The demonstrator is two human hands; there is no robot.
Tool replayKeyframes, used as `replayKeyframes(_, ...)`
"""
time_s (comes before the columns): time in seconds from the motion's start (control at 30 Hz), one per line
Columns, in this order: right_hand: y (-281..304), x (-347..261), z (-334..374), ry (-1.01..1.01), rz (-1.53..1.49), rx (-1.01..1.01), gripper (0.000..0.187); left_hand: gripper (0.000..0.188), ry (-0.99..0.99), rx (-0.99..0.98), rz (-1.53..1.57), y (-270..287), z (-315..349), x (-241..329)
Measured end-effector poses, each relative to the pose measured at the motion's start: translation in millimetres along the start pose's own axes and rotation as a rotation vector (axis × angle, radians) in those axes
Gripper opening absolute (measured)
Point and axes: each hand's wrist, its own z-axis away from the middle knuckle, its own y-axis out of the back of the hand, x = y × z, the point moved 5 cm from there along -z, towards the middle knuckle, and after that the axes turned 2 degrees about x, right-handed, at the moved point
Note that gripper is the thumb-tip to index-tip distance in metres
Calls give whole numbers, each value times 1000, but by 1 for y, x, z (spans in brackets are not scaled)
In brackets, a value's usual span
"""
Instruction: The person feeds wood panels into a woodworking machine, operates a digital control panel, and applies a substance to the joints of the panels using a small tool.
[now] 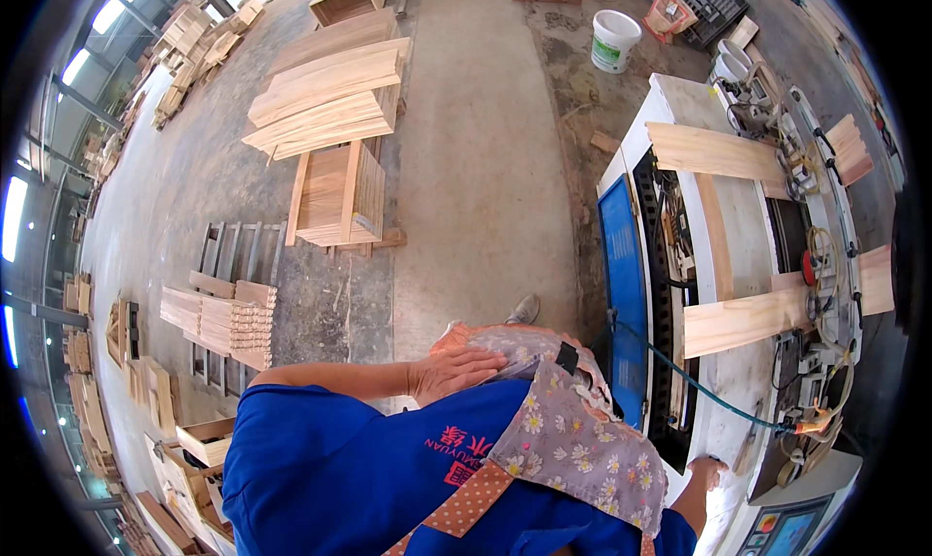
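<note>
Lettering (465, 443) marks blue shirt (320, 459); left fingers (478, 362) flat, unclenched on apron (592, 459), right fingers (716, 467) unclear.

- The floral apron (592, 464), greyish mauve with white-and-yellow daisies, is draping across the lower middle, creasing into soft folds.
- The white machine (746, 236) is standing along the right, its pale top stretching lengthwise.
- The nearer board (743, 321), pale and straight-grained, is lying flat across that top.
- The farther board (714, 151), similarly pale, is lying crosswise, well apart from it.
</note>
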Motion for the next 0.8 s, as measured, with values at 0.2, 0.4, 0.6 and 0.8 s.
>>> replayKeyframes(0.2,-1,3,-9,71,273,12,91,69,-18,13,11,0,-2,-1)
replayKeyframes(0.4,1,1,-4,10,87,54,89,70,-7,1,-13,-3,1,-3)
replayKeyframes(0.6,0,2,-4,20,98,49,93,70,-1,-8,-6,-3,1,-5)
replayKeyframes(0.8,-5,2,-11,154,501,21,95,70,-1,12,16,-2,0,-3)
